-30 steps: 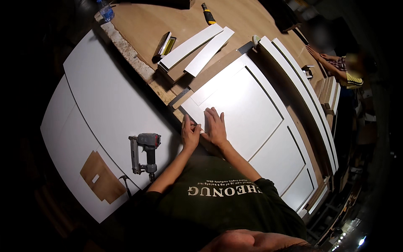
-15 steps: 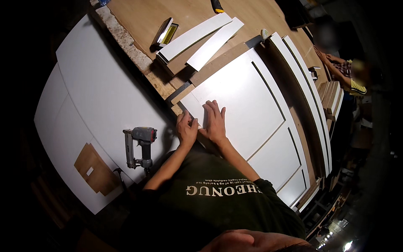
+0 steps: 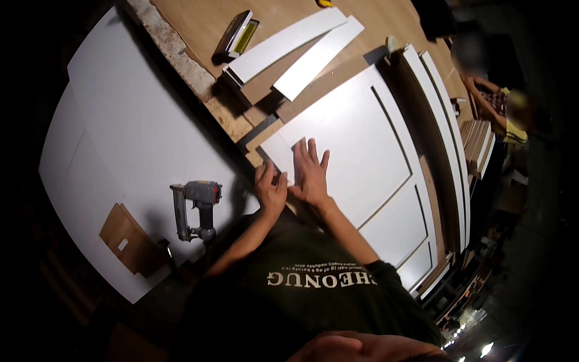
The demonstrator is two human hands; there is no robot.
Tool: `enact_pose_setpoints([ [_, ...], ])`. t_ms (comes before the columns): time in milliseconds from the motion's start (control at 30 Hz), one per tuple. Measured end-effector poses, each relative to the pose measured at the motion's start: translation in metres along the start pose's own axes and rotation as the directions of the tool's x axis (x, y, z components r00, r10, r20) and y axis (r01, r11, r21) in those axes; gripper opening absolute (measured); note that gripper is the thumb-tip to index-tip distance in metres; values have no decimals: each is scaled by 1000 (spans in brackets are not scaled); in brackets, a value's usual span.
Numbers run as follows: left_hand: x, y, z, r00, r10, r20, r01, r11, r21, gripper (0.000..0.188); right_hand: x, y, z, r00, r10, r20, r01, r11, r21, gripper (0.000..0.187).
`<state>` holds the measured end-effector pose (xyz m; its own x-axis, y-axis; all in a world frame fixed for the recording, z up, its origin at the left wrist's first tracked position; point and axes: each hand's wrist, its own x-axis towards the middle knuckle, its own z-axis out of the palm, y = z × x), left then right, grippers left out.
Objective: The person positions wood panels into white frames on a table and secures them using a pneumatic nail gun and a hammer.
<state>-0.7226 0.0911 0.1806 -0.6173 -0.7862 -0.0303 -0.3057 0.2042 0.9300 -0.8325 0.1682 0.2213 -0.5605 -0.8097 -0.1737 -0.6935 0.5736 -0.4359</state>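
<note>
A white panel with dark slots and grooves lies on the bench in front of me. My right hand rests flat on its near left corner, fingers spread. Beside it, my left hand is at the panel's left edge, with a dark gap between its thumb and slightly bent fingers; no held object shows there. The two thumbs are close together at that edge. To the left, a grey and black nail gun lies on a large white sheet, touched by neither hand.
White strips and an open dark box lie beyond the panel. Long white-edged boards stand along its right side. A brown board piece lies on the sheet at lower left. Another person's arm reaches in at far right.
The whole view has shifted slightly. My right hand's fingers are spread a little wider on the panel, and my left hand stays at the edge. The nail gun lies as before.
</note>
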Motion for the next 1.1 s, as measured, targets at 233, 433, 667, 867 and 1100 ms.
enact_pose_setpoints([
  [233, 2, 6, 7, 995, -61, -77, 53, 993, -108, 52, 2, 1, 4, 992, -17, -129, 19, 1000, 16, 91],
  [433, 6, -15, 2, 1000, -23, 0, 22, 992, -123, 47, -2, 6, 6, 974, -62, -216, 65, 998, 7, 80],
  [667, -7, -6, -9, 981, -171, 89, 191, 932, -308, 44, -3, -1, 9, 966, -90, -244, 86, 996, -27, 75],
  [867, -3, -3, -15, 974, -151, 167, 205, 901, -383, 47, -3, -3, 4, 955, -111, -276, 94, 993, -76, 76],
  [1100, 8, -41, 4, 946, 8, 324, 203, 765, -611, 46, 0, 6, 5, 986, -44, -158, 36, 998, -54, 95],
])
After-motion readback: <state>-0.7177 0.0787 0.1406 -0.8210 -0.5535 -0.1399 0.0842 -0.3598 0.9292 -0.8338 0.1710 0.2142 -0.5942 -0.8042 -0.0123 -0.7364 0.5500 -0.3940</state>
